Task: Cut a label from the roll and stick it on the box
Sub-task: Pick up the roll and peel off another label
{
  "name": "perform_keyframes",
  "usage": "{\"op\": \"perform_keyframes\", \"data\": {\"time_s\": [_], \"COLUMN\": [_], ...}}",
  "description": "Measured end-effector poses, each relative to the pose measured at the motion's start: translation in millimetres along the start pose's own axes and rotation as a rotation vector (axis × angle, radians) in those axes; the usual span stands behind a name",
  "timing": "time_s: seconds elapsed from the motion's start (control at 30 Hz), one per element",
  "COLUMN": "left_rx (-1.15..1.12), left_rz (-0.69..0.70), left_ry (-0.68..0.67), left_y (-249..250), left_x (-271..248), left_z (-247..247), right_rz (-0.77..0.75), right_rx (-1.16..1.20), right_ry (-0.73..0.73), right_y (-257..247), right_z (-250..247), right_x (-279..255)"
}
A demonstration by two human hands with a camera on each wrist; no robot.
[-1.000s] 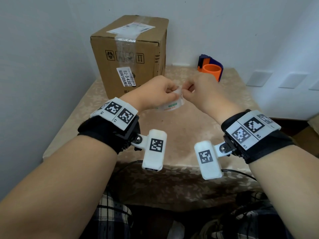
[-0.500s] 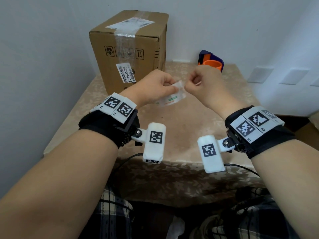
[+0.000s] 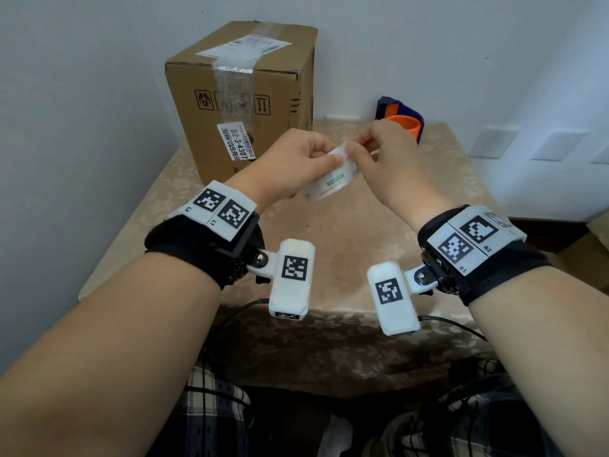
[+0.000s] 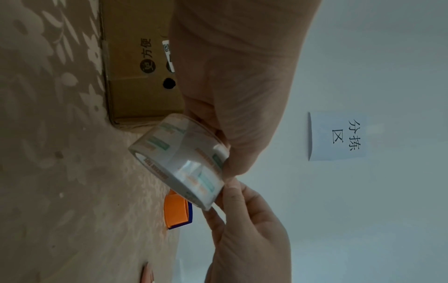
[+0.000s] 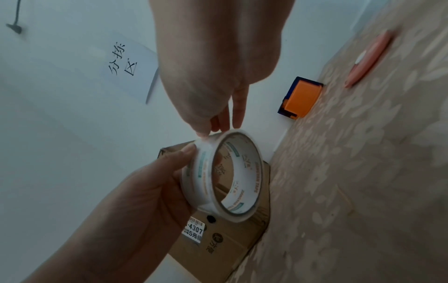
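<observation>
A clear tape roll point(image 3: 329, 184) point(image 4: 184, 162) point(image 5: 225, 176) with green and orange print hangs in the air above the table. My left hand point(image 3: 296, 166) point(image 5: 150, 187) grips it, thumb on the outer face. My right hand point(image 3: 372, 153) point(image 4: 232, 195) point(image 5: 211, 122) pinches the roll's top edge with thumb and fingertips. Behind the hands, at the table's far left, stands the taped brown cardboard box point(image 3: 240, 94) point(image 4: 135, 80) point(image 5: 218, 249), with a white barcode sticker point(image 3: 235, 141) on its front.
An orange and blue tape dispenser point(image 3: 402, 125) point(image 4: 178, 214) point(image 5: 300, 97) sits at the back of the beige patterned table point(image 3: 329, 245) by the wall. A pink utility knife point(image 5: 368, 59) lies on the table's right part. A paper sign point(image 4: 339, 136) hangs on the wall.
The right hand's fingertips parted from the roll half a second ago and are now back, pinching its top edge. Both hands and the roll sit slightly higher.
</observation>
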State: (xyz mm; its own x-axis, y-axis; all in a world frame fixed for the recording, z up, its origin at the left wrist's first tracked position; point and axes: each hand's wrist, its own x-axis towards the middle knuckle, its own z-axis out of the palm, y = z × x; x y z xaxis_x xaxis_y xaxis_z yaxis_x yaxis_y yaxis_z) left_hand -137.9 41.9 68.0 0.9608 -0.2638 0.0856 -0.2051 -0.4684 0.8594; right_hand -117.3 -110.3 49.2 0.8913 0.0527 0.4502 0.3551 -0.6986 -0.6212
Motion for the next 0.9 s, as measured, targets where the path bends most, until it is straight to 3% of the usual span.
{"op": "perform_keyframes", "data": {"time_s": [0.27, 0.5, 0.63, 0.9], "left_rx": [0.088, 0.174, 0.187, 0.101], "left_rz": [0.042, 0.103, 0.087, 0.107], "left_ry": [-0.057, 0.041, 0.030, -0.009], "left_y": [2, -4, -10, -10], "left_x": [4, 17, 16, 15], "left_z": [-3, -2, 3, 2], "right_rz": [0.136, 0.219, 0.292, 0.220], "right_rx": [-0.026, 0.132, 0.264, 0.209], "right_ry": [-0.140, -0.189, -0.215, -0.041], "right_y": [11, -1, -1, 2], "right_z": [-13, -20, -19, -21], "right_x": [5, 5, 3, 4]}}
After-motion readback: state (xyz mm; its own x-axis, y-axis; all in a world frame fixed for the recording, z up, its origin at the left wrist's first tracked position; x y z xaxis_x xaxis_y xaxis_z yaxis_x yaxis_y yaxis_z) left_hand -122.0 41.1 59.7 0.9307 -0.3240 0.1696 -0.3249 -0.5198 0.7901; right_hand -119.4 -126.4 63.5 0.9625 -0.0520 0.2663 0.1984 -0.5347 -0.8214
